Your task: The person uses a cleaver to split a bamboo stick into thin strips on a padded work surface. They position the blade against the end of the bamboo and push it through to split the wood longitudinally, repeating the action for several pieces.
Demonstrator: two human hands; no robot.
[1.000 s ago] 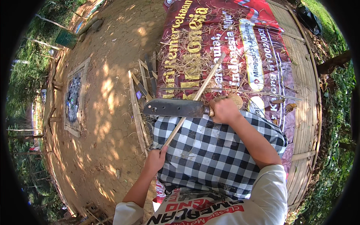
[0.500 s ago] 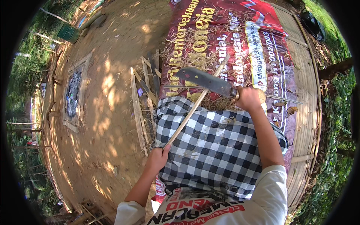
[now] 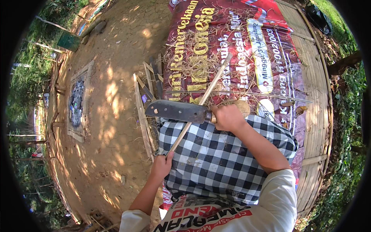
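My right hand [image 3: 228, 118] is closed round the wooden handle of a machete [image 3: 179, 111], whose broad dark blade points left across a long pale bamboo strip [image 3: 213, 83]. The lower end of that strip is gripped in my left hand [image 3: 162, 165], near my lap. From there it slants up and to the right over the banner. Blade and strip cross just above the black-and-white checked cloth [image 3: 216, 154] on my lap; whether they touch I cannot tell. Another thin stick [image 3: 266, 95] lies crosswise on the banner beyond the blade. Curly shavings [image 3: 193, 63] are scattered around.
A red printed banner [image 3: 241, 34] covers part of a bamboo platform [image 3: 315, 104]. Several wooden slats [image 3: 142, 112] lean at its left side. Farther left are a framed ash pit [image 3: 87, 69] in the dirt ground and a green bin [image 3: 69, 41]. Plants border the right side.
The machete in my right hand has moved left and toward me along the bamboo strip, its blade now more level. My left hand has stayed nearly in place.
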